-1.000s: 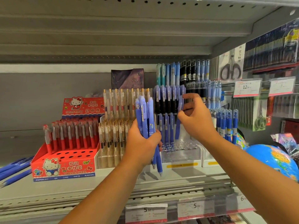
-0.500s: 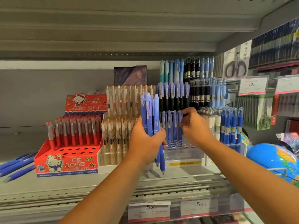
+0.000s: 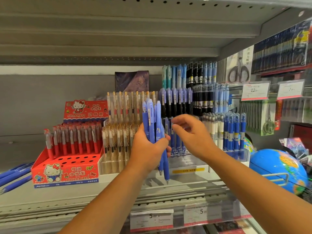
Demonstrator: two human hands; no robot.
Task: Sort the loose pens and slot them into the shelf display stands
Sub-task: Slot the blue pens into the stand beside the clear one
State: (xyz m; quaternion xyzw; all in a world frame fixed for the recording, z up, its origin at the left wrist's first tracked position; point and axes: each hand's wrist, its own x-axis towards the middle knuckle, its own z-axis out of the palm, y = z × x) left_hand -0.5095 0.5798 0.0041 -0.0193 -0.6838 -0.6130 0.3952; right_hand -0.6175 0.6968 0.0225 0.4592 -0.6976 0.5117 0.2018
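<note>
Pens [image 3: 152, 122] bunched upright in left hand [image 3: 147, 151], gripped mid-barrel, just before clear stand [image 3: 185, 162]. Right hand [image 3: 194, 137] loosely open, empty, blurred. Best to pinch one pen near its top, draw clear, seat tip-down in a free hole.

The person shows only two bare arms and two bare hands. The left forearm [image 3: 104, 196] and the right forearm [image 3: 253, 184] are uncovered along all of their visible length, down to the lower edge of the view. The left hand [image 3: 148, 149] is sharp enough to show its knuckles and thumb, while the right hand [image 3: 194, 137] is smeared by blur, so its fingers [image 3: 181, 123] show little detail.
</note>
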